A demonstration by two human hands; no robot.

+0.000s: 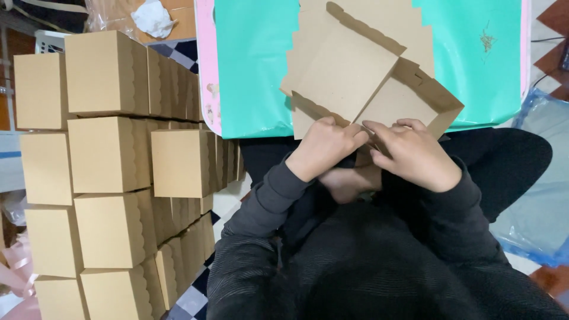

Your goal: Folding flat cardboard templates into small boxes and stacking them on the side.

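Cardboard box gripped by left hand, right hand.

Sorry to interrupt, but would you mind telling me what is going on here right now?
A seated person in dark clothes holds a half-folded brown cardboard box with both hands: the left hand and right hand press along its near edge. The box hangs over the edge of a low table covered in teal sheet; its scalloped flap is open. On the person's left stands a stack of finished brown boxes, several rows high.
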